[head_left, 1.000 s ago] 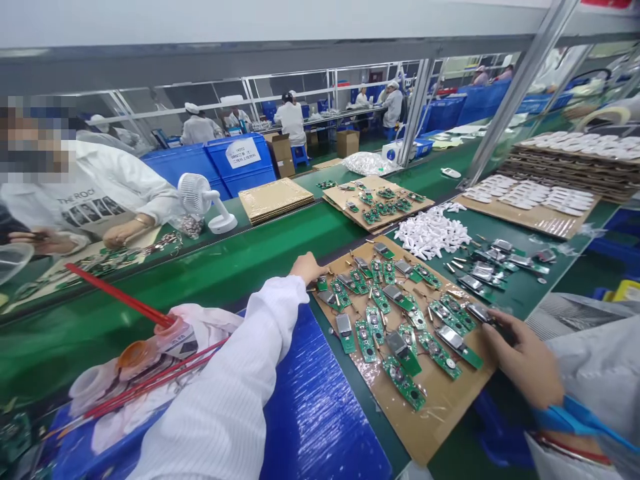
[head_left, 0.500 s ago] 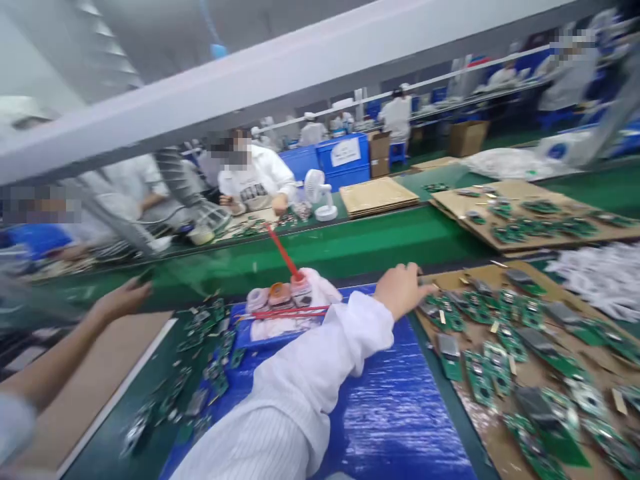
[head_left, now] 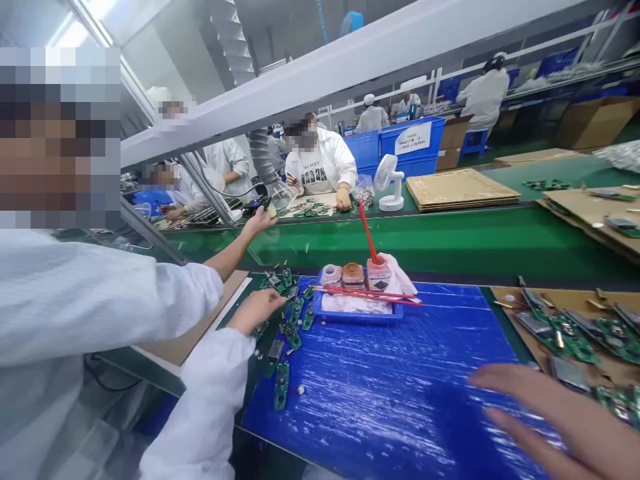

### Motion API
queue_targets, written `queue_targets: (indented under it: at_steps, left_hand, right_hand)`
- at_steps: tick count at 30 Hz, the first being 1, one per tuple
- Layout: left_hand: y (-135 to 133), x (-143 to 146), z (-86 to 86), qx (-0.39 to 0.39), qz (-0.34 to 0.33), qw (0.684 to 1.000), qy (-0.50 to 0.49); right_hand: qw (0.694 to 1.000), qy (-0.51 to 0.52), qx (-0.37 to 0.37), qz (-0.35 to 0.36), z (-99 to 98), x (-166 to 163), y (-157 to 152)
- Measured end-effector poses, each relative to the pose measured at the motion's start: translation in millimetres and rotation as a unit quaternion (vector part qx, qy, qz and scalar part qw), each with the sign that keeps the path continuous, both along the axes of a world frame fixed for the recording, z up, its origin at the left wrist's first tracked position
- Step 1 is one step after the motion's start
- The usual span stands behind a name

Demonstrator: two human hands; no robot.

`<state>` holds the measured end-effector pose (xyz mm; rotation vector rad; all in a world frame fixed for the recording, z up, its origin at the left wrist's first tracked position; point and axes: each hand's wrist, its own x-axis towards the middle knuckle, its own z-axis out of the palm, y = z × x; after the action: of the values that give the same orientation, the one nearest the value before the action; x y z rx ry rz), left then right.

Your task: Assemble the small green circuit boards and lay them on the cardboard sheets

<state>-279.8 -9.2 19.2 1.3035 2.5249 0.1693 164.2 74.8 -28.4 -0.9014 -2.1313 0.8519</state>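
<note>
My left hand (head_left: 257,311) reaches over the left edge of the blue mat (head_left: 390,373), fingers pinched. Its fingertips are beside green circuit boards (head_left: 293,333) with silver parts; what they hold, if anything, I cannot make out. Low on the right, my right hand (head_left: 555,417) is blurred by motion, its fingers stretched and apart over the mat with nothing seen in them. Near it lies a cardboard sheet (head_left: 505,298) covered with more circuit boards (head_left: 570,337).
A blue tray (head_left: 357,319) with small bottles (head_left: 379,275), red-handled brushes (head_left: 370,293) and a white cloth (head_left: 400,275) stands at the mat's back. A co-worker's arm (head_left: 235,250) reaches across from the left. Beyond the green ledge are a white fan (head_left: 391,183) and stacked cardboard (head_left: 463,190).
The view has swung right. My left hand has left the boards on the right-hand cardboard and is now at the boards left of the mat. My right hand has come into view.
</note>
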Motion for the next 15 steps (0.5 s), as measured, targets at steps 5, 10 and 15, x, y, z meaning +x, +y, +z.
queue_targets:
  at_steps: [5,10,15]
  left_hand:
    - [42.3,-44.5,-23.0,0.012,0.029,0.999,0.012]
    - [80.5,-56.1,-46.1,0.033,0.080,0.995,0.057]
    - [95.5,-57.0,-56.1,0.058,0.131,0.985,0.095]
  right_hand:
    - [0.955,-0.188,-0.018,0.228,34.4,-142.5,-22.5]
    - [0.929,-0.324,0.004,0.179,11.3,-252.6,-30.0]
    - [0.918,-0.367,0.045,0.141,-10.2,-299.0,-35.9]
